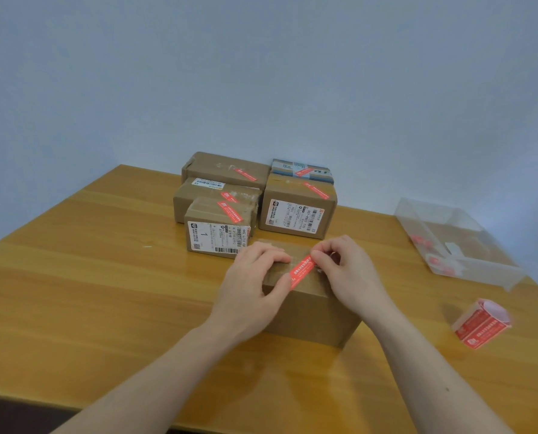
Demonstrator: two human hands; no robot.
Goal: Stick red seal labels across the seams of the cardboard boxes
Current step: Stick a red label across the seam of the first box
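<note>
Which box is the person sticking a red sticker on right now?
The nearest box, under both hands. The five boxes behind it, untouched, already wear red stickers; this one's sticker is being pressed on.

Big "1" on white shipping label (pixel 215 238) of front-left box (pixel 219 228), near table's far edge. "P802" on shipping label (pixel 294 217) of box beside it (pixel 296 211). Red seal label (pixel 302 270) print too blurry.

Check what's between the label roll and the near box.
Head view: only bare table between the label roll and the near box; the right hand sits over the box, not in that gap.
</note>
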